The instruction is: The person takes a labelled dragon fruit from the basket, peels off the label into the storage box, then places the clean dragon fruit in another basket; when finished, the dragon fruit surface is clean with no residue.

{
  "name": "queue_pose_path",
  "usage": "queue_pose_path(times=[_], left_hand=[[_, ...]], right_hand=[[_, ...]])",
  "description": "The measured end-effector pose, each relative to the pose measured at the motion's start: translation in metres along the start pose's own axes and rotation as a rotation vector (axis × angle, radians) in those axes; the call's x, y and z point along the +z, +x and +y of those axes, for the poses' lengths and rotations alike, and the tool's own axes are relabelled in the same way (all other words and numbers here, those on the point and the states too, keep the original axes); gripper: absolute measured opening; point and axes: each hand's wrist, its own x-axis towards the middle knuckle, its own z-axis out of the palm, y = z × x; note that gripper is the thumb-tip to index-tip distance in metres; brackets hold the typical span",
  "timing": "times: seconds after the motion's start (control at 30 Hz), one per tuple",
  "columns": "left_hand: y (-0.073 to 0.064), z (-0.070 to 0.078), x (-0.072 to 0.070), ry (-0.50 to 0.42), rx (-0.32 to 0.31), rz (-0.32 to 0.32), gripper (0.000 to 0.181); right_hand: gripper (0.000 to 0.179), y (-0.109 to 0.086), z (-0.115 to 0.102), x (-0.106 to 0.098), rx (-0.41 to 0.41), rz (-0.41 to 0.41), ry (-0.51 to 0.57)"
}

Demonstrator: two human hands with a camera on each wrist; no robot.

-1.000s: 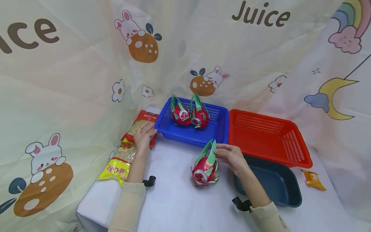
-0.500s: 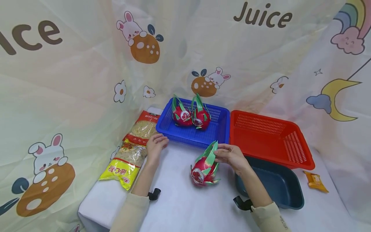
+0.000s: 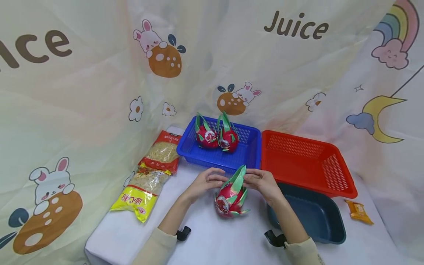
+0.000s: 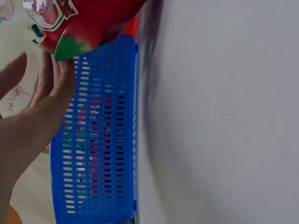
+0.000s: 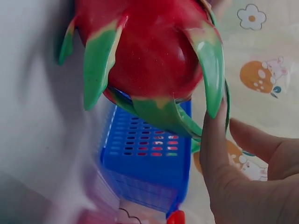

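A red dragon fruit with green leaves and a round label is low over the white tablecloth, in front of the blue basket. My right hand holds its tall upper leaf; in the right wrist view, the leaf's thin edge passes between finger and thumb. From the other side my left hand comes close, fingers bent loosely and thumb apart. The left wrist view has those fingertips right at a green leaf tip of the dragon fruit. Two more dragon fruits, one being the left dragon fruit, sit in the blue basket.
A red basket stands right of the blue one. In front of it is a dark teal tub, partly behind my right forearm. A small orange packet lies at the far right. Two food bags lie along the left edge.
My left hand has moved right, from the food bags and the blue basket's corner to beside the dragon fruit. The dragon fruit has turned, its label shifting left; my right hand stays at its leaf.
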Motion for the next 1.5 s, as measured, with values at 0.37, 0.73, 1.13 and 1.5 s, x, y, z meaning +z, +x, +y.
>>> queue_pose_path(times=[0.37,0.73,1.13,1.5], left_hand=[[0.001,-0.01,-0.003,-0.027,-0.008,-0.082,0.053],[-0.004,-0.001,0.0,0.018,-0.012,-0.12,0.051],[-0.003,-0.004,0.001,-0.023,-0.039,-0.009,0.047],[-0.007,-0.002,0.003,-0.082,-0.076,0.125,0.037]], right_hand=[[0.043,-0.045,0.001,0.003,-0.118,0.213,-0.015],[0.025,-0.075,0.029,0.027,-0.209,0.224,-0.086],[0.022,-0.079,0.045,0.046,-0.289,0.316,-0.122],[0.023,-0.082,0.036,0.047,-0.253,0.304,-0.187]])
